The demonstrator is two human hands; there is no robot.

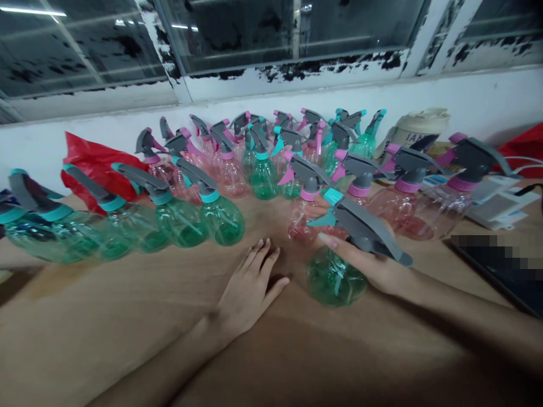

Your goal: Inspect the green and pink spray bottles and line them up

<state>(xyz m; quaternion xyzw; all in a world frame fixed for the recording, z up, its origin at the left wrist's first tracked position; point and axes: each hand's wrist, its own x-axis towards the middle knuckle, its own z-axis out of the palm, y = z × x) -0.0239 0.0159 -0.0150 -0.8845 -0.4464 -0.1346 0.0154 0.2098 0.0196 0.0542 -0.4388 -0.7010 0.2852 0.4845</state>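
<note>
Your right hand point(379, 267) holds one round, transparent green plastic spray bottle point(336, 278), slightly tilted, right of your spread, empty left hand point(249, 289).

1. My right grip point(382, 271) holds a green bottle point(335, 280) of glossy, see-through plastic; its spray head point(360, 223) is mostly matt grey plastic.
2. The desk point(127, 316) beneath my left grip point(248, 291) looks like smooth, satiny wood.
3. At 10 o'clock, a red bag point(91, 164) is thin, crinkled, shiny plastic.
4. At 12 o'clock, the window point(237, 34) is glossy glass, edged with rough, flaking paint.
</note>
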